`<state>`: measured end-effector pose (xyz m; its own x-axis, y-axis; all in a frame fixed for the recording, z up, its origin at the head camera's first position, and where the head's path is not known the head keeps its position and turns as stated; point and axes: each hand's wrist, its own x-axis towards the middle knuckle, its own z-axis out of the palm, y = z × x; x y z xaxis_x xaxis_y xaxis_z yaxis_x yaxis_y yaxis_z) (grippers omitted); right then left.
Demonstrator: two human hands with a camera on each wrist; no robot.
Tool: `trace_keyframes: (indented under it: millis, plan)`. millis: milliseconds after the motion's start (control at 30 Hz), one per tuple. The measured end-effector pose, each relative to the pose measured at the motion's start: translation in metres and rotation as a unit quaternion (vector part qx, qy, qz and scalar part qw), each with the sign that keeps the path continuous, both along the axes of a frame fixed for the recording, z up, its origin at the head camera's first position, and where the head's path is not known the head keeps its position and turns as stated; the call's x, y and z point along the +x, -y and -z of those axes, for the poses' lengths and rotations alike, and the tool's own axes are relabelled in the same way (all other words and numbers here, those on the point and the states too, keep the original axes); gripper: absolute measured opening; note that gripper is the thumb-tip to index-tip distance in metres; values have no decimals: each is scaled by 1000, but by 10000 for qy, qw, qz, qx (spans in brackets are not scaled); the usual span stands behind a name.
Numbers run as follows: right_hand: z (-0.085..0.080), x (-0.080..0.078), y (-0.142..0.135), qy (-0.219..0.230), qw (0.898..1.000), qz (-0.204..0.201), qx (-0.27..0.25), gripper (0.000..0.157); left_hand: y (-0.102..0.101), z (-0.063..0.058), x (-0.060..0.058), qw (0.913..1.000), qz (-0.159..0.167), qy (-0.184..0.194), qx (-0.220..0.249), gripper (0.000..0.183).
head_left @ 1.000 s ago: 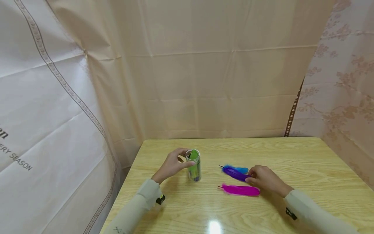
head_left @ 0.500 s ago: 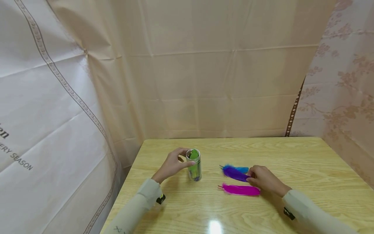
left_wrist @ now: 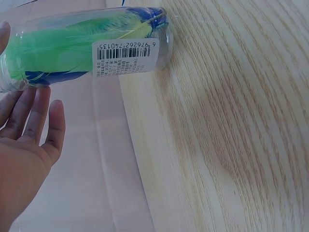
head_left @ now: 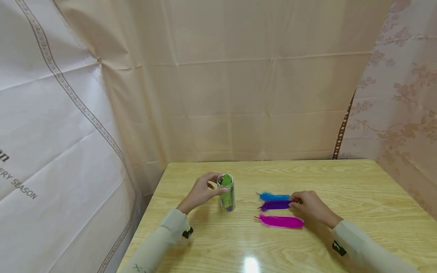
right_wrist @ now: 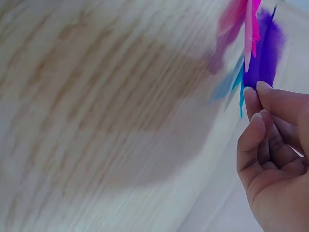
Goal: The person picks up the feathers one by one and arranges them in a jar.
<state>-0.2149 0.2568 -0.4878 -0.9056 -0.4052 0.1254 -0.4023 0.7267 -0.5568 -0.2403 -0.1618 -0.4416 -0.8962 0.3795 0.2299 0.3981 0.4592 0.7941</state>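
My left hand (head_left: 202, 192) grips a clear plastic jar (head_left: 231, 201) near its rim, thumb in front and fingers behind. Green and blue feathers (left_wrist: 63, 46) fill the jar, and a barcode label (left_wrist: 126, 54) shows on its side in the left wrist view. With thumb and forefinger, my right hand (head_left: 312, 206) pinches the right end of a purple feather (head_left: 275, 205). A blue feather (head_left: 273, 196) lies just beyond the purple one, and a pink feather (head_left: 281, 222) lies nearer to me. The three quills all point left, toward the jar.
Everything is on a light wood-grain table (head_left: 362, 189). A beige cloth (head_left: 239, 94) hangs behind its far edge, with a white printed cloth (head_left: 61, 151) at the left and a floral one (head_left: 403, 94) at the right.
The purple feather, which slanted across the blue one, has swung toward me and now lies between the blue and pink feathers. My left hand and the jar have stayed put.
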Motion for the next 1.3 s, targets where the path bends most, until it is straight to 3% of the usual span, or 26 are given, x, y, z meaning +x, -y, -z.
trace_keyframes:
  millis: [167, 433, 700, 900, 1300]
  plan:
    - [-3, 0, 0, -460, 9989, -46, 47, 4, 0, 0, 1, 10000, -24, 32, -44, 57]
    - [-15, 0, 3, -1049, 9940, 83, -312, 7, 0, 0, 0, 10000, -41, 37, -45, 56]
    - [-25, -3, 2, -1221, 9909, 214, -516, 12, 0, 0, 0, 10000, -34, 33, -58, 57]
    - [-33, -6, 3, -1357, 9887, 306, -563, 7, 0, 1, 0, 10000, -28, 58, -35, 57]
    - [-44, -11, 6, -1232, 9892, 441, -653, 5, 0, 1, 0, 10000, -12, -9, -75, 56]
